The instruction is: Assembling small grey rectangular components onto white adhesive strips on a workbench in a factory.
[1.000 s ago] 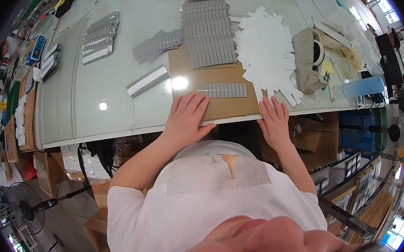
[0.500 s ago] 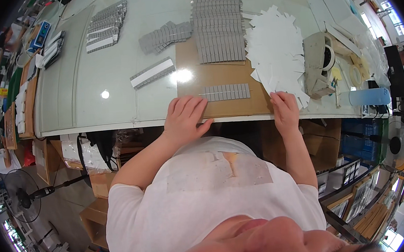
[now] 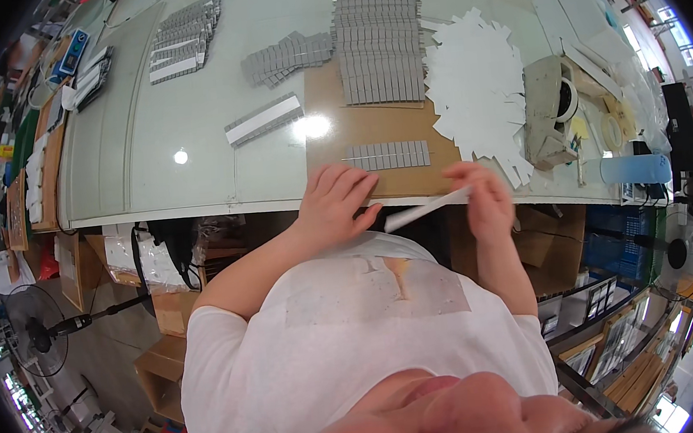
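Note:
My right hand is closed on one end of a narrow white strip, which slants down to the left past the table's front edge. With fingers outstretched, my left hand rests at the near edge of a brown board. Just beyond its fingertips a grey segmented strip lies flat on the board. To the right spreads a pile of white strips. Farther back on the board sits a tall stack of grey segmented strips.
Loose grey strips and a grey strip with a white band lie left of the board. Another stack is at the far left. Rolls of tape in a holder and a blue bottle stand at the right.
My right hand has drawn a white strip from the pile toward me, over the table's front edge. My left hand has shifted slightly right.

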